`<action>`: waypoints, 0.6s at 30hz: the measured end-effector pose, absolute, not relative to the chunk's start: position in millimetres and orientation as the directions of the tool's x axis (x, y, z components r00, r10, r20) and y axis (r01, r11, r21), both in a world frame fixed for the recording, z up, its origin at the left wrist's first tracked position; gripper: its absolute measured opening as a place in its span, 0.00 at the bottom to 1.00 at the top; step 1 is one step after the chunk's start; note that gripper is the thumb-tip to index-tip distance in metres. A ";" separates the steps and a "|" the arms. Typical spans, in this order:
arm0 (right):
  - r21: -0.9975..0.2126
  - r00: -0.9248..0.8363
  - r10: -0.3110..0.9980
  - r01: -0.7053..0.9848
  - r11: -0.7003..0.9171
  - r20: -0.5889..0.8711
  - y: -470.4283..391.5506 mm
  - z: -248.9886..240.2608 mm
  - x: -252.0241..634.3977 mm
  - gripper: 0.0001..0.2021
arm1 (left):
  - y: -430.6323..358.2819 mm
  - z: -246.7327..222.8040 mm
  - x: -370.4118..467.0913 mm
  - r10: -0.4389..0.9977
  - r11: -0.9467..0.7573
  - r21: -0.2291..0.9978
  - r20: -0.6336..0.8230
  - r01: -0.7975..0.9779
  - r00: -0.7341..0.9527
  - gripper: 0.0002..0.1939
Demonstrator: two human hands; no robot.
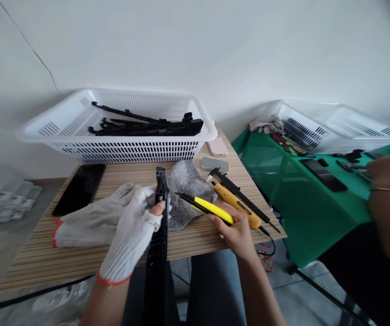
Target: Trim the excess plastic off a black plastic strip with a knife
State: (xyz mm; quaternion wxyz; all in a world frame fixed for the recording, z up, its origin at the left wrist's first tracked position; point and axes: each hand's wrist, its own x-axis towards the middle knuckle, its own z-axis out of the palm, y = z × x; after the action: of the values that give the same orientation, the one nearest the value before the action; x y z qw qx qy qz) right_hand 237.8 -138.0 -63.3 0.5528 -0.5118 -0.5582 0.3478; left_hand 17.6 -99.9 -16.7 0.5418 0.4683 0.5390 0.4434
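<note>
The head view takes in a wood-grain table (42,260), and on its far side a white plastic basket (123,139) with black plastic strips (147,129) piled inside. A further black plastic strip (156,258) stands out lengthwise in front of the basket, from just below it down past the near table edge. The left hand (132,231), in a knit work glove with a red cuff, reaches forward from the near side. Its fingers curl closed around that strip's upper part, and a bare thumb lies along its face. The right hand (237,228) is bare and comes up from in front of the basket's right end, palm turned inward, fingers and thumb closed on a yellow-and-black utility knife (211,209). The knife tilts toward the strip, its tip just beside it.

A second knit glove (89,222) lies in front of the basket's left half, partly behind the left hand. A grey cloth (184,185) lies before its right half, and a black smartphone (79,189) before its left end. Right of the basket's front corner rest a black caliper (229,182), a yellow-handled corded tool (232,199), a pink phone (217,146) and a small grey block (214,164).
</note>
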 end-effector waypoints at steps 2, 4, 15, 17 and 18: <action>-0.951 0.138 0.952 0.188 0.245 0.273 -136.9 -62.8 237.7 0.18 | -95.1 -10.3 23.0 0.997 0.069 0.974 -0.074 0.215 0.018 0.18; -0.948 0.143 0.948 0.190 0.257 0.285 -135.8 -63.3 237.8 0.18 | -91.1 -3.6 28.9 1.000 -0.017 0.899 0.007 0.439 0.024 0.20; -0.963 0.145 0.960 0.166 0.213 0.238 -130.2 -67.5 238.6 0.17 | -93.3 4.4 35.7 0.994 -0.108 0.622 0.046 0.775 0.101 0.16; -0.967 0.137 0.964 0.151 0.206 0.227 -127.7 -66.7 238.6 0.17 | -96.6 -0.3 29.5 0.989 -0.150 0.636 0.086 0.757 0.124 0.15; -0.969 0.134 0.966 0.144 0.202 0.221 -126.7 -66.2 238.4 0.18 | -98.7 -2.4 26.7 0.987 -0.163 0.638 0.113 0.753 0.118 0.15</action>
State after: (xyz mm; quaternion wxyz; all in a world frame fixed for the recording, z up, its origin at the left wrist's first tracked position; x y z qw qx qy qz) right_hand 238.4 -126.7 -66.2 0.5531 -0.5107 -0.5432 0.3717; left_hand 26.7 -98.7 -2.4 0.2197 0.7148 0.6084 0.2659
